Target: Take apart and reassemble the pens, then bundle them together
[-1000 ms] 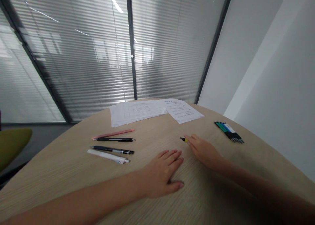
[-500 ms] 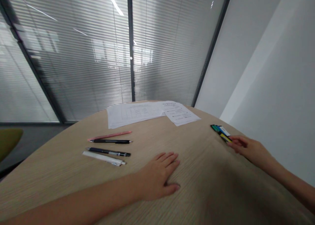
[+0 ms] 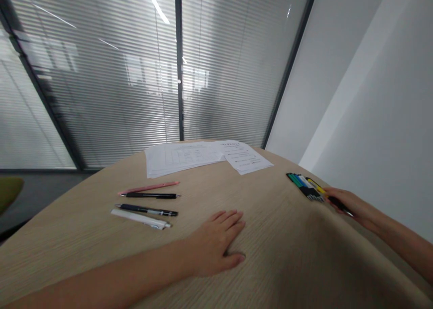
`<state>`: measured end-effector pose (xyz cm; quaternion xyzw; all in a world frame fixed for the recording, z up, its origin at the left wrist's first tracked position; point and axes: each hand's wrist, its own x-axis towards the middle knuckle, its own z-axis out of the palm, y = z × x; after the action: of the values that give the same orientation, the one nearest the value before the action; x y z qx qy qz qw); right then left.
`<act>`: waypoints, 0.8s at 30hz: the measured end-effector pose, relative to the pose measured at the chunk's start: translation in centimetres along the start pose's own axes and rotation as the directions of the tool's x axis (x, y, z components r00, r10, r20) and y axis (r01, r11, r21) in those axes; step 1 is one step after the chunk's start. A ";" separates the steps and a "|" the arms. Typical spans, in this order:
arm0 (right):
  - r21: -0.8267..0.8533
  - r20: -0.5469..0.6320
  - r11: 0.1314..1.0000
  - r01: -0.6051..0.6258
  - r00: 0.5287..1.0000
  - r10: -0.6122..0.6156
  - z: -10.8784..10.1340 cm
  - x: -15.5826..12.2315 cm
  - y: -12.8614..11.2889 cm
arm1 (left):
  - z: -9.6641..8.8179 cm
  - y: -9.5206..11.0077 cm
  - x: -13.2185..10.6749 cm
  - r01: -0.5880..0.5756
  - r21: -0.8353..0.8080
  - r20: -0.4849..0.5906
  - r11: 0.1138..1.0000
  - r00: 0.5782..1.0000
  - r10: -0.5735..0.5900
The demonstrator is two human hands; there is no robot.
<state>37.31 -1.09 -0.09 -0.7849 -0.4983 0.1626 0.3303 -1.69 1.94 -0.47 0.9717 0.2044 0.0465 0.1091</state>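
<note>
Right hand (image 3: pixel 348 205): positioned between two and three o'clock of the left hand (image 3: pixel 216 246), in contact with a yellow-and-black pen (image 3: pixel 318 186) near mid-length. Fingers are partly hidden; whether they pinch it cannot be determined. The pen's long axis runs from ten o'clock to four, yellow portion toward ten, metallic end toward four. It is located just beside a row of green, blue and white pens (image 3: pixel 306 188), on their three o'clock side, axes roughly parallel.

Left hand: palm down, fingers extended, thumb apart. At its ten o'clock, four further pens lie roughly crosswise, nine to three: pink pen (image 3: pixel 150 187), black pen (image 3: pixel 149 195), dark pen (image 3: pixel 147 209) with a pale band, and white pen (image 3: pixel 138 218).

Surface: pale wood-grain table (image 3: pixel 209 191) with a curved far edge. Printed papers (image 3: pixel 189 157) overlap at twelve o'clock, near that edge.

Room: glazed panels with horizontal blinds (image 3: pixel 131 106) stand beyond, divided by a dark post (image 3: pixel 179 52). A plain light wall (image 3: pixel 379 97) rises toward one and two o'clock. An olive-green rounded edge (image 3: pixel 10 194) shows at nine to ten o'clock, above grey floor (image 3: pixel 47 178).
</note>
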 end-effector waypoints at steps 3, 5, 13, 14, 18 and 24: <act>0.172 0.168 0.977 -0.127 0.981 0.098 0.3 -0.1 -0.5 | -0.1 0.2 0.0 -0.001 0.005 -0.004 1.000 1.000 0.001; 0.172 0.147 0.977 -0.127 0.984 0.102 0.5 -0.2 -1.0 | -0.1 0.2 0.1 -0.003 0.006 -0.012 1.000 1.000 0.004; -0.086 -0.003 0.993 0.084 0.996 -0.085 2.0 1.4 -0.6 | 0.2 0.0 0.0 -0.014 -0.010 -0.039 1.000 0.999 0.013; -0.146 -0.021 0.983 0.108 0.993 -0.112 2.4 1.6 -0.4 | 0.3 -0.1 0.0 -0.016 -0.012 -0.043 1.000 0.999 0.015; -0.403 -0.035 0.901 0.157 0.982 -0.187 3.9 1.7 -0.1 | 0.5 -0.2 0.0 -0.026 -0.018 -0.066 1.000 0.998 0.025; -0.441 0.008 0.855 0.273 0.954 -0.301 5.0 0.5 -0.8 | 0.3 -0.1 -0.1 -0.027 -0.022 -0.065 0.999 0.998 0.026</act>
<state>34.06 1.35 -3.11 -0.7603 -0.6230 -0.0285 0.1813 -1.79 1.94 -0.82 0.9710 0.1945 0.0816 0.1128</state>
